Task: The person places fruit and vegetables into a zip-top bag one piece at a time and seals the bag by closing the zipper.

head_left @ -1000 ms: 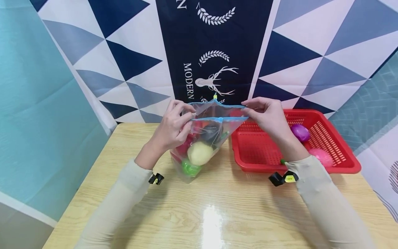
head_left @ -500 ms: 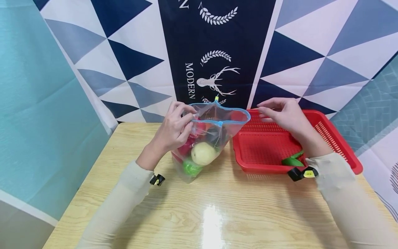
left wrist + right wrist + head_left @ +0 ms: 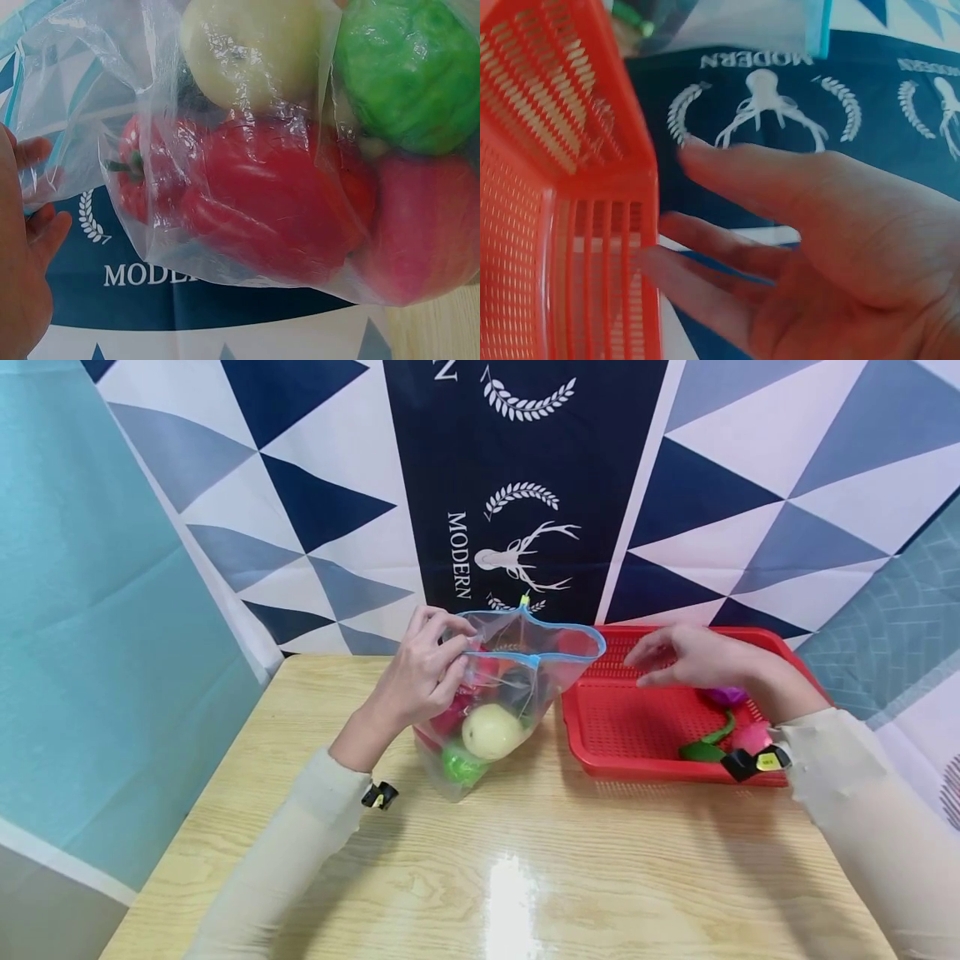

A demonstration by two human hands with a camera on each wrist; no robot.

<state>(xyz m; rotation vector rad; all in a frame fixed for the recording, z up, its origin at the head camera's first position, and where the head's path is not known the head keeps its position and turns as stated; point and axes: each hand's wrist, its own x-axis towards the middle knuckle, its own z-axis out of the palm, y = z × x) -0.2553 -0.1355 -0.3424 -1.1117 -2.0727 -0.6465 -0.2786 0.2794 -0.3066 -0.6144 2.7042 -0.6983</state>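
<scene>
My left hand (image 3: 427,670) pinches the left end of the blue-edged mouth of a clear zip bag (image 3: 557,673). The mouth gapes, and its yellow slider tag (image 3: 525,600) is at the back. Through the plastic show a pale round fruit (image 3: 492,732), a green wrinkled ball-like vegetable (image 3: 412,75), a red bell pepper (image 3: 262,199) and a pinkish-red fruit (image 3: 424,225). My right hand (image 3: 693,656), fingers loosely bent and holding nothing, hovers over a red plastic basket (image 3: 622,770). In the basket are a green pepper-like piece (image 3: 703,750), a pink item (image 3: 752,737) and a purple one (image 3: 726,696), partly hidden.
Bag and basket stand side by side at the back of a light wooden table (image 3: 450,868). A patterned cloth (image 3: 525,468) hangs right behind them. The basket's raised rim lies between the bag and the things in the basket.
My right hand has let go of the bag's right end and moved right, over the basket. The bag's mouth now curves freely on that side. My left hand keeps its hold.
</scene>
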